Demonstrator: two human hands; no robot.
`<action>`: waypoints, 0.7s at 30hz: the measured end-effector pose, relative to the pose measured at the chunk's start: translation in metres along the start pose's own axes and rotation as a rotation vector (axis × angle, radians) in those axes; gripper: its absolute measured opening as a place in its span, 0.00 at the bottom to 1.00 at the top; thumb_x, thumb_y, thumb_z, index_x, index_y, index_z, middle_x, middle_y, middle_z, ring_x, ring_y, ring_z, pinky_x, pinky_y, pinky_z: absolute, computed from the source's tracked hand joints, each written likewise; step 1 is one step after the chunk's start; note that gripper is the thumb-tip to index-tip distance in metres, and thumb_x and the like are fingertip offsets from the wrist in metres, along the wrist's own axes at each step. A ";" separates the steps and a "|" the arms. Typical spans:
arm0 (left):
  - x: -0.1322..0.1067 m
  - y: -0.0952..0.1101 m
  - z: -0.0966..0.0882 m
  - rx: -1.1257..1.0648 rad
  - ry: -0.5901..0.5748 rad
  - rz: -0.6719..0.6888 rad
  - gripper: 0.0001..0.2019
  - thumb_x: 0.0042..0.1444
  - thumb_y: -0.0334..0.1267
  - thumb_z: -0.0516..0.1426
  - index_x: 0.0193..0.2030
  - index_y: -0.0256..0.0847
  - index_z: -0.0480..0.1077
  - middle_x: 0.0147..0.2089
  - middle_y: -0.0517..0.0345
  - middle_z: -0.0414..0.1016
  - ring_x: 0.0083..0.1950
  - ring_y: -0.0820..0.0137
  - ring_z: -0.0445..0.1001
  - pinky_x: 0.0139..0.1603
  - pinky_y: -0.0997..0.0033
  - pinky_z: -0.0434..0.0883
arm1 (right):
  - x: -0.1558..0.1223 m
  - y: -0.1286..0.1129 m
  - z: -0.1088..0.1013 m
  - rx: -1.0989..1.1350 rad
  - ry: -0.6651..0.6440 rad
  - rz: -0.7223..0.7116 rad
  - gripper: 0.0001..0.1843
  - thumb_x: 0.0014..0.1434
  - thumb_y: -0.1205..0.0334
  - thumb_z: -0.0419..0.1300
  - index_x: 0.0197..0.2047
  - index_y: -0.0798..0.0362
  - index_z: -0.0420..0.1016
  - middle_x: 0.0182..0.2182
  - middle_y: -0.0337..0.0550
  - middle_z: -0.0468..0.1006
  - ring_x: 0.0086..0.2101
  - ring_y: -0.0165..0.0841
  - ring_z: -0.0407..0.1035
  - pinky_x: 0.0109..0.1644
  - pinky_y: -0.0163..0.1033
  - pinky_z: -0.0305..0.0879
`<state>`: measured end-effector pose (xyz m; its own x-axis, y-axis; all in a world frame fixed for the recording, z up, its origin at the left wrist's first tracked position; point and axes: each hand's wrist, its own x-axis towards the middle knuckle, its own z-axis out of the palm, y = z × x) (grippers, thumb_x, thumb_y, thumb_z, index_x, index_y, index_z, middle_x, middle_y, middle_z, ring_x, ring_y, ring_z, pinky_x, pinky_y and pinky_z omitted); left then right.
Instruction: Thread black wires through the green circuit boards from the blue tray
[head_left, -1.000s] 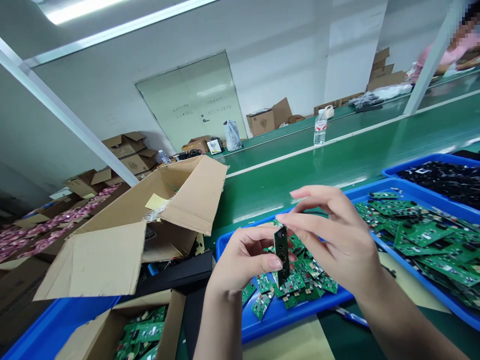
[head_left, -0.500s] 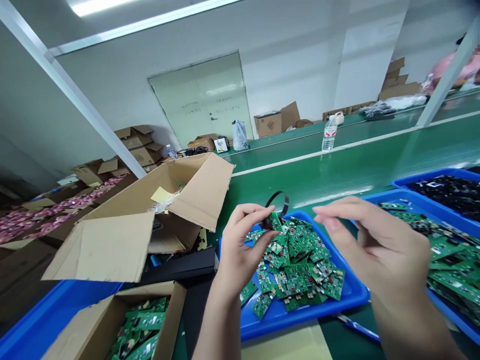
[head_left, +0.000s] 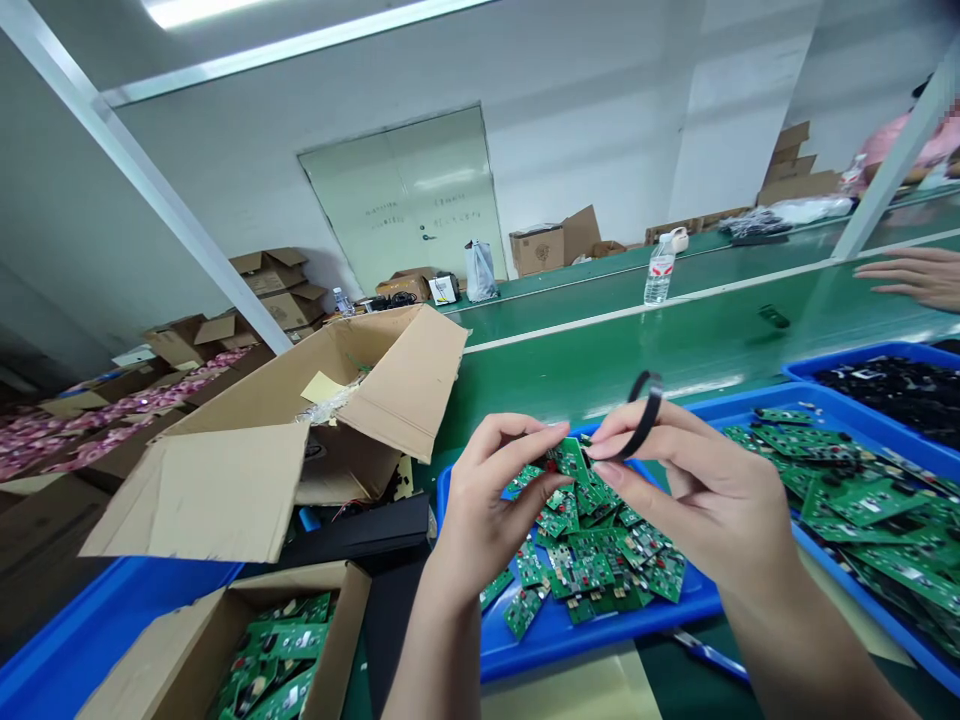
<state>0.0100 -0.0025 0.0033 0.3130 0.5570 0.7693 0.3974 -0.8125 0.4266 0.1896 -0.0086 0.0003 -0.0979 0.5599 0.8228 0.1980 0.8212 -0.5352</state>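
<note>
A: Right hand (head_left: pixel 705 490)?
B: Narrow pinch on a black loop (head_left: pixel 643 412), held at the fingertips.
A: Left hand (head_left: pixel 491 510)?
B: Pinching a green circuit board (head_left: pixel 571 460), just right of the fingertips, above a blue tray (head_left: pixel 592 635) of heaped boards (head_left: pixel 600 572).

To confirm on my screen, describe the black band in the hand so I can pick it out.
On the green workbench, find the blue tray heaped with small green circuit boards. Above it, the person's right hand pinches a thin black band curled into an open loop. Unlike the flat boards below, it is narrow and curved.
</note>
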 end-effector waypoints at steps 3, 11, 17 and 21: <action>0.001 0.001 -0.002 -0.049 -0.003 -0.030 0.19 0.53 0.30 0.61 0.52 0.46 0.71 0.43 0.54 0.71 0.42 0.71 0.72 0.42 0.71 0.74 | 0.001 0.001 -0.002 -0.039 -0.019 -0.086 0.11 0.55 0.75 0.60 0.37 0.50 0.75 0.35 0.43 0.74 0.35 0.32 0.71 0.38 0.37 0.71; 0.001 0.001 -0.001 -0.112 0.034 -0.072 0.18 0.51 0.34 0.63 0.50 0.45 0.73 0.39 0.56 0.72 0.40 0.72 0.72 0.41 0.73 0.74 | 0.003 0.012 -0.006 -0.119 -0.140 -0.269 0.20 0.55 0.78 0.57 0.47 0.49 0.74 0.38 0.45 0.73 0.38 0.33 0.71 0.37 0.38 0.70; -0.001 -0.008 0.000 -0.012 0.212 -0.046 0.18 0.53 0.31 0.61 0.51 0.44 0.71 0.41 0.56 0.70 0.39 0.73 0.72 0.41 0.72 0.74 | -0.003 0.019 -0.014 -0.005 0.043 -0.280 0.18 0.56 0.76 0.53 0.41 0.46 0.78 0.37 0.45 0.75 0.35 0.35 0.72 0.34 0.42 0.70; -0.002 -0.011 -0.001 0.080 0.280 0.078 0.18 0.53 0.25 0.59 0.50 0.45 0.70 0.45 0.55 0.70 0.46 0.71 0.72 0.49 0.67 0.74 | 0.000 0.030 -0.011 0.167 0.302 -0.032 0.12 0.59 0.69 0.56 0.32 0.45 0.78 0.30 0.40 0.76 0.30 0.33 0.72 0.33 0.40 0.69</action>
<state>0.0042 0.0055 -0.0022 0.0997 0.4157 0.9040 0.4513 -0.8286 0.3312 0.2061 0.0153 -0.0135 0.1962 0.4960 0.8459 0.0344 0.8586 -0.5114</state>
